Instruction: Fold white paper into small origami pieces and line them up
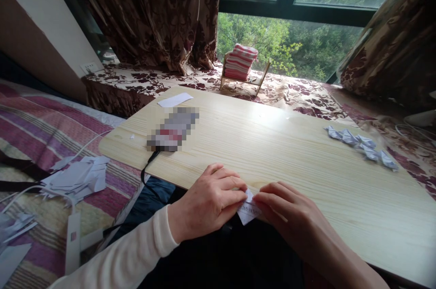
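Note:
A small folded piece of white paper with handwriting or print on it is held between both hands at the table's near edge. Its lower end comes to a point. My left hand, below a white sleeve, pinches its left side with thumb and fingers. On the right side, my right hand grips it with bent fingers. The fingertips hide the paper's upper edges. Several folded paper pieces lie in a cluster on the right of the wooden table.
A blurred-out device with a black cable lies on the table's left, near a white paper strip. Paper sheets and a white power strip rest on the striped bed. Beyond, a small rack holds folded pink-and-white cloths.

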Available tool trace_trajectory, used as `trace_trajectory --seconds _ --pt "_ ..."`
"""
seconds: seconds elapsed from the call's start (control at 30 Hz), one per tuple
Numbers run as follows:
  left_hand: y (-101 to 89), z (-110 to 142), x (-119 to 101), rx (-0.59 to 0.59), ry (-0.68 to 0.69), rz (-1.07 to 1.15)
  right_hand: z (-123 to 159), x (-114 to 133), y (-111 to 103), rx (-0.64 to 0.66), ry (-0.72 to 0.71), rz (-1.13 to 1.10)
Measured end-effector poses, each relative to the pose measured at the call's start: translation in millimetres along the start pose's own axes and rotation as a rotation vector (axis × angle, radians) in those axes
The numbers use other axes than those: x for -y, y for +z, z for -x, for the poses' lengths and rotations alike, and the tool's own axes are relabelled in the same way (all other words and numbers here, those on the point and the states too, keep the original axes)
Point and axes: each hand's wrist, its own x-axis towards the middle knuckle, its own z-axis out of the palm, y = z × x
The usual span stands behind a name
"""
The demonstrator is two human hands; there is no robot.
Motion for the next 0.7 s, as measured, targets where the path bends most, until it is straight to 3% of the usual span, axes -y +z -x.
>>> trace_trajectory --seconds 0.7 --pt "0.3 1.1 2.4 0.051 0.001 -0.003 -8.3 -12.7 2.6 0.039 -0.01 -0.055"
